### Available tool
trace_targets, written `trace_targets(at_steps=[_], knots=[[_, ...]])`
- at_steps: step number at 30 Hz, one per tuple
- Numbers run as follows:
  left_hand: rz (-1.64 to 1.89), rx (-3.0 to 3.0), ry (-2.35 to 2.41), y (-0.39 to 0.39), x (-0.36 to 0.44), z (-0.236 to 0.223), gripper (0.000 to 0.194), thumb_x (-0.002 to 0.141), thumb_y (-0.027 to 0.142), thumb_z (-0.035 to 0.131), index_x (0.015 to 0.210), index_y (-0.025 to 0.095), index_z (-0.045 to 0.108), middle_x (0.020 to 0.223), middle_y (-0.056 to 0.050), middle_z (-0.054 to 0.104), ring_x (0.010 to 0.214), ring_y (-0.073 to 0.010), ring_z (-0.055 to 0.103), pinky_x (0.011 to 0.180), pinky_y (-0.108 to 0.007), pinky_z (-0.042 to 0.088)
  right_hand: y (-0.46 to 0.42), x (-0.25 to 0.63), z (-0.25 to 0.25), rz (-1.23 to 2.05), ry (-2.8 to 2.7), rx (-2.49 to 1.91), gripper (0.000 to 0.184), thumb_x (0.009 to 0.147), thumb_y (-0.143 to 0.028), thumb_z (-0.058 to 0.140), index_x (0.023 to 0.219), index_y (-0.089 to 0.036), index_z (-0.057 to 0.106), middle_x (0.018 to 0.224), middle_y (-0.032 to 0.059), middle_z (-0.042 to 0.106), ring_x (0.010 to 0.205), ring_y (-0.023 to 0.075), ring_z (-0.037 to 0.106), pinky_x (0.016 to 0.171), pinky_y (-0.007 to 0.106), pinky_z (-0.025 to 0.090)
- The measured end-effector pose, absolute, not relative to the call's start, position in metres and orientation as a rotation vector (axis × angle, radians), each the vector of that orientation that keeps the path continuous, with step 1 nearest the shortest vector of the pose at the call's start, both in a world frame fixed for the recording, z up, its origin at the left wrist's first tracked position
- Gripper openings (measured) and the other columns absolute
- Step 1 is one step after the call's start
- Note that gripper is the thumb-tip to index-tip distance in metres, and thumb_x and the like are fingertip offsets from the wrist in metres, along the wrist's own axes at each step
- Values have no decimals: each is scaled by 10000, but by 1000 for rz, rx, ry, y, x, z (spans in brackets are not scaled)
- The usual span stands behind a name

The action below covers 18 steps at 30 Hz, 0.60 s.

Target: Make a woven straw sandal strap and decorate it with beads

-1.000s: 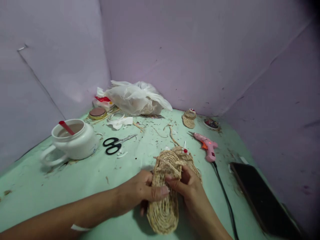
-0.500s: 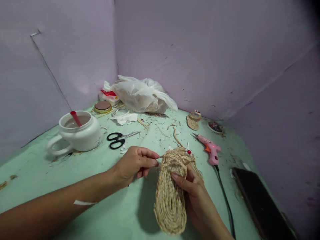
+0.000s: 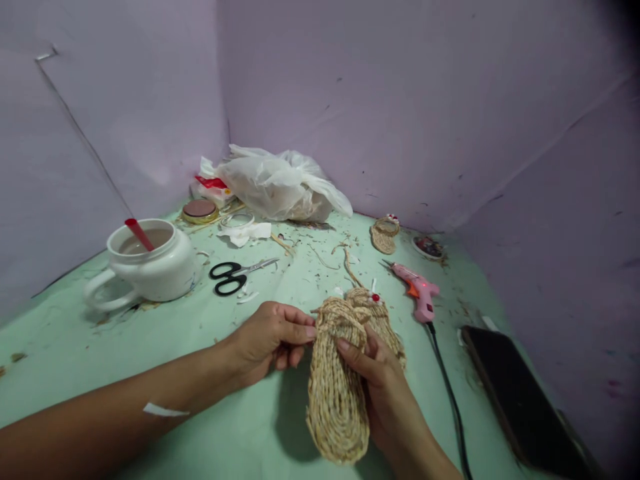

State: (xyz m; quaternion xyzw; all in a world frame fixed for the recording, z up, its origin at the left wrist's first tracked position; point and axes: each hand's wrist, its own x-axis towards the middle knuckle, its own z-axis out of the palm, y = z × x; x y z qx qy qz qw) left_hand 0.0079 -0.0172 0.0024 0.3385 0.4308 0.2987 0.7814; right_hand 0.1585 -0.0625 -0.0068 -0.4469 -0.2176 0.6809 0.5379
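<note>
A woven straw slipper (image 3: pixel 337 393) is held tilted above the green table (image 3: pixel 100 360). My right hand (image 3: pixel 380 380) grips it from the right side, thumb across the sole. My left hand (image 3: pixel 273 337) pinches the slipper's straw strap (image 3: pixel 340 317) at the left edge near the toe. Behind it lies a second straw slipper (image 3: pixel 380 317) with a small red and white flower on it.
A white pot (image 3: pixel 150 263) with a red stick stands at the left. Black scissors (image 3: pixel 233 277) lie beyond my left hand. A pink glue gun (image 3: pixel 417 293) with a black cord, a dark phone (image 3: pixel 520 397), a small straw slipper (image 3: pixel 384 235) and a plastic bag (image 3: pixel 280 183) lie around.
My left hand came off the sole, pulled out to the left, and now pinches the strap end close to the slipper. The slipper was lifted and tilted upright in my right hand.
</note>
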Motion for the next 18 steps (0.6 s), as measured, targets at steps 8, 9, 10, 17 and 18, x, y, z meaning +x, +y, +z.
trace_targets(at_steps=[8, 9, 10, 17, 18], knots=[[644, 966, 927, -19, 8, 4, 138, 595, 246, 711, 654, 136, 652, 354, 37, 530, 290, -57, 398, 305, -158, 281, -66, 159, -2, 1797, -457, -1031, 289, 567, -260, 796, 812, -165, 674, 670, 49, 703, 605, 220, 659, 576, 319, 514], [649, 1013, 936, -20, 7, 5, 130, 599, 240, 708, 652, 137, 649, 352, 41, 521, 290, -58, 396, 304, -160, 276, -67, 159, -3, 1799, -456, -1032, 312, 561, -249, 801, 835, -168, 676, 660, 40, 701, 597, 214, 656, 581, 318, 515], [659, 1068, 938, -22, 7, 6, 124, 607, 240, 701, 653, 138, 648, 351, 47, 507, 291, -56, 389, 304, -160, 266, -67, 159, -3, 1796, -455, -1033, 339, 556, -231, 804, 865, -173, 676, 657, 30, 700, 585, 203, 651, 590, 316, 516], [680, 1229, 838, -24, 1, 4, 209, 663, 313, 650, 724, 116, 688, 456, 23, 534, 340, -54, 418, 334, -169, 241, -69, 161, -1, 1819, -435, -1039, 341, 539, -223, 814, 850, -166, 684, 642, 26, 700, 474, 158, 603, 581, 319, 516], [660, 1239, 841, -21, -1, 3, 242, 662, 339, 647, 716, 107, 689, 498, -3, 572, 357, -63, 451, 337, -173, 237, -69, 161, 1, 1824, -425, -1040, 321, 531, -230, 818, 814, -162, 683, 645, 29, 701, 471, 158, 602, 575, 319, 516]])
